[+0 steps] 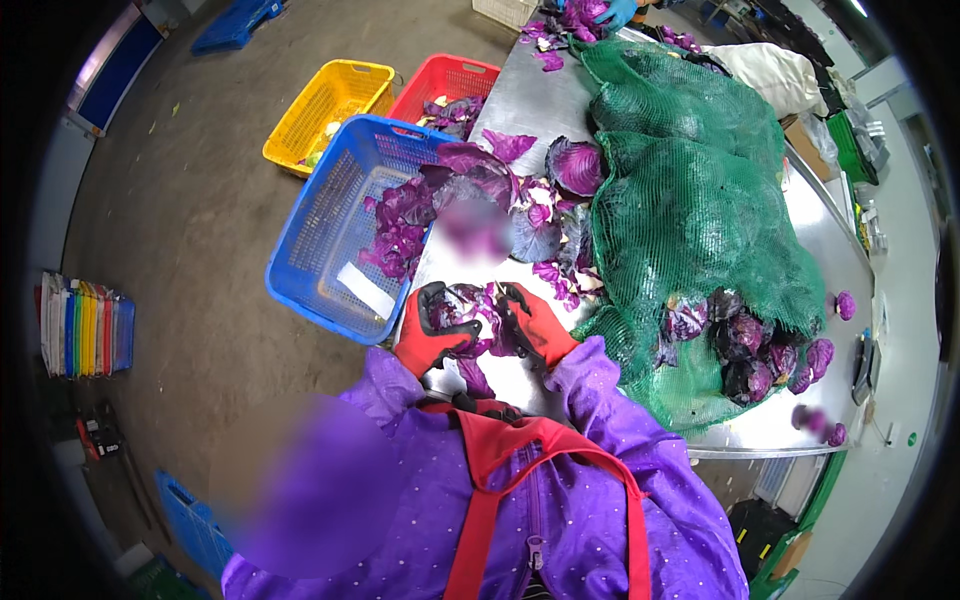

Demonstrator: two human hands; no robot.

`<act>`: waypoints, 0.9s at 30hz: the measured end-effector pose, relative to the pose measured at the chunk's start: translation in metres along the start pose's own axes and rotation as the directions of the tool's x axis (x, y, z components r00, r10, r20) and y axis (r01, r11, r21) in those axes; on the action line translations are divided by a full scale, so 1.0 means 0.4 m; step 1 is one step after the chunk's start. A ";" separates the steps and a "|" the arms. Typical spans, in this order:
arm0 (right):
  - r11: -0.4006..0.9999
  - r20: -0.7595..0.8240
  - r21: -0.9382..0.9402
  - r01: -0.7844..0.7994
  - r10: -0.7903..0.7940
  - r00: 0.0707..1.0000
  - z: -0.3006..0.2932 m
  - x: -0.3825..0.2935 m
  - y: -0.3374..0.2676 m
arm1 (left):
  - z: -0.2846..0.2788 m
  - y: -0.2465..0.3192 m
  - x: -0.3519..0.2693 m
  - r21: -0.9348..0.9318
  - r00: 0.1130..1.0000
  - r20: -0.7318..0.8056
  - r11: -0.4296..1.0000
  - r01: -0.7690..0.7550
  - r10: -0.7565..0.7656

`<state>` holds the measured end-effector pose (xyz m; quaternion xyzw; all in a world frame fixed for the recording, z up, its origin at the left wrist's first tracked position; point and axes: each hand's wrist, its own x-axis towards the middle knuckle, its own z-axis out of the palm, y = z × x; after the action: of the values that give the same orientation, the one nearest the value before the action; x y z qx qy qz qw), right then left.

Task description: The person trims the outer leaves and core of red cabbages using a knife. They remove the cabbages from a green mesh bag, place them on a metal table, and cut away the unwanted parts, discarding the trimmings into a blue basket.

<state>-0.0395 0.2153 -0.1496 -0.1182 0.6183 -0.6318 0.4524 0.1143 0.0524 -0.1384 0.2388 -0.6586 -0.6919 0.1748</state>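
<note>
A partly trimmed red cabbage (466,300) sits between my gloved hands, low over the steel table near my body. My left hand (433,334), in a red glove with black palm and fingers, wraps around its left side, thumb across the front. At its right side, my right hand (534,322), gloved alike, has its fingers curled against the outer leaves. Whether a small tool is also in those fingers is hidden. One loose purple leaf (474,377) lies just below the cabbage. Beyond the hands are torn leaves (536,236) and a blurred patch.
A blue crate (300,259) with cabbage leaves stands left, beside yellow (289,142) and red (420,90) crates. On the steel table (517,101), a green mesh sack (697,202) of cabbages spills several heads at right. A co-worker's blue-gloved hand (619,13) works at the far end.
</note>
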 end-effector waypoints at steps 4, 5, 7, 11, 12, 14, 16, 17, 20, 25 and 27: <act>0.992 0.020 0.125 0.000 -0.003 1.000 0.020 -0.016 -0.043 | -0.028 0.007 0.014 -0.083 0.995 0.051 0.992 0.095 -0.091; 1.000 0.037 0.014 0.006 -0.007 0.999 0.028 -0.032 -0.078 | -0.035 0.009 0.021 -0.125 0.989 0.065 0.982 0.140 -0.132; 0.967 0.025 -0.247 0.056 -0.051 0.998 0.050 -0.064 -0.130 | -0.035 0.037 0.021 -0.138 0.985 0.091 0.978 0.160 -0.148; 0.928 0.058 -0.370 0.052 -0.033 0.998 0.046 -0.063 -0.173 | -0.030 0.049 0.021 -0.097 0.987 0.107 0.987 0.132 -0.121; 0.901 0.079 -0.432 0.027 0.008 0.997 0.041 -0.066 -0.198 | -0.026 0.059 0.023 -0.024 0.990 0.105 0.995 0.101 -0.098; 0.869 0.082 -0.492 0.050 -0.011 0.997 0.039 -0.062 -0.202 | -0.025 0.041 0.032 0.075 0.992 0.100 0.995 0.069 -0.076; 0.928 0.058 -0.370 -0.046 0.073 0.996 0.031 -0.038 -0.195 | -0.028 0.013 0.047 0.080 0.994 0.095 0.995 0.055 -0.063; 0.948 0.050 -0.305 -0.095 0.115 0.992 0.028 -0.025 -0.189 | -0.027 0.001 0.052 0.083 0.994 0.092 0.995 0.048 -0.056; 0.951 -0.030 -0.308 0.041 -0.053 0.998 0.005 0.038 -0.087 | -0.022 0.013 0.050 0.097 0.989 0.148 0.995 -0.017 0.002; 0.995 -0.031 0.099 -0.006 0.010 0.999 -0.023 0.077 0.081 | -0.074 0.059 0.082 -0.049 0.952 0.302 0.996 0.078 -0.060; 0.978 -0.059 0.201 -0.055 0.068 0.996 -0.015 0.042 0.101 | -0.091 0.073 0.053 -0.071 0.998 0.044 0.997 0.037 -0.034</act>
<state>-0.0360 0.2143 -0.1937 -0.0326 0.5699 -0.6797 0.4607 0.1151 0.0084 -0.1123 0.2289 -0.6326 -0.7230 0.1568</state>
